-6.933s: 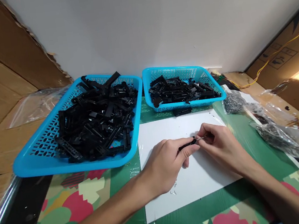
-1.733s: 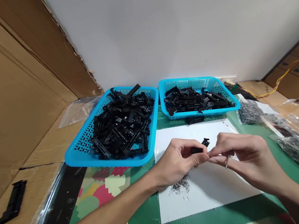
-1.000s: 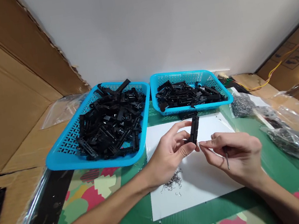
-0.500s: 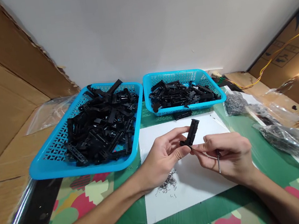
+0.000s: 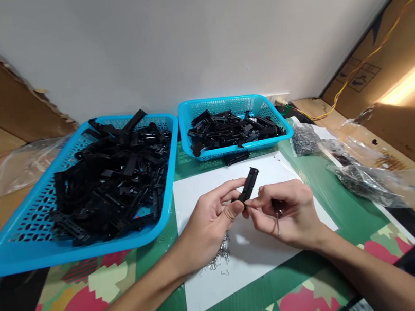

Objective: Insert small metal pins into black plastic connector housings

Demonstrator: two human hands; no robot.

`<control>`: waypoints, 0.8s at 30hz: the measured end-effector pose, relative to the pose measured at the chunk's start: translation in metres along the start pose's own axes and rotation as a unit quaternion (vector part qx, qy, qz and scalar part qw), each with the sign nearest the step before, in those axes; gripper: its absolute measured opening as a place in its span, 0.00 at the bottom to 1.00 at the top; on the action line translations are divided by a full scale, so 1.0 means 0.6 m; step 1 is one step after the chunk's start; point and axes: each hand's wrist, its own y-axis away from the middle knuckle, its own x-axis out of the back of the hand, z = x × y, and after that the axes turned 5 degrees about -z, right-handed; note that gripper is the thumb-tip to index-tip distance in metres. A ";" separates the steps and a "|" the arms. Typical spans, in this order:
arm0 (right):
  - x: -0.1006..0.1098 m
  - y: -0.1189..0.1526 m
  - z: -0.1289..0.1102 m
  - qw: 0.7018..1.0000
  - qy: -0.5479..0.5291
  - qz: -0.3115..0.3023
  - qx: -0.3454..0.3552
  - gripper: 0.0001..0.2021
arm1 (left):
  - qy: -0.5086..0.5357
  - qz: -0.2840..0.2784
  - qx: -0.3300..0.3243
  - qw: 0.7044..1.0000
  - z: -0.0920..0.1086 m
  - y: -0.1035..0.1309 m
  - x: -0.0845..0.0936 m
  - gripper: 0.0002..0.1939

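Observation:
My left hand (image 5: 211, 217) is closed around the lower end of a narrow black plastic part (image 5: 249, 182), which tilts up and to the right. Thumb and index finger of my right hand (image 5: 288, 211) pinch at that same lower end; whatever small thing lies between the fingertips is hidden. A thin metal rod (image 5: 278, 224) is tucked in the right palm and sticks out downward. Below my left hand, a pile of small bent metal wire pieces (image 5: 222, 255) lies on a white sheet (image 5: 248, 269).
At the left a blue basket (image 5: 174, 181) holds many black parts; a smaller blue basket (image 5: 285, 131) behind holds similar ones. One black part (image 5: 237, 158) lies before it. Plastic bags of metal pieces (image 5: 363, 181) are at the right. A wall (image 5: 190, 38) rises behind.
The view has turned, so the baskets and hands appear further left. The black part has rotated slightly in my left hand, and its wider lower end is now covered by fingers.

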 end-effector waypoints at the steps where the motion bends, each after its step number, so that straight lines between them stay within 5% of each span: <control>1: -0.001 0.000 -0.001 1.000 0.021 0.007 0.007 0.12 | -0.004 0.004 0.000 1.000 0.000 -0.001 0.001 0.27; 11: 0.024 0.003 -0.006 0.971 0.188 -0.066 0.132 0.11 | -0.058 -0.002 -0.036 0.998 0.003 0.002 -0.002 0.23; 24: 0.041 0.005 -0.008 0.973 0.178 -0.097 0.110 0.11 | -0.077 0.022 -0.033 0.996 -0.001 0.003 -0.001 0.24</control>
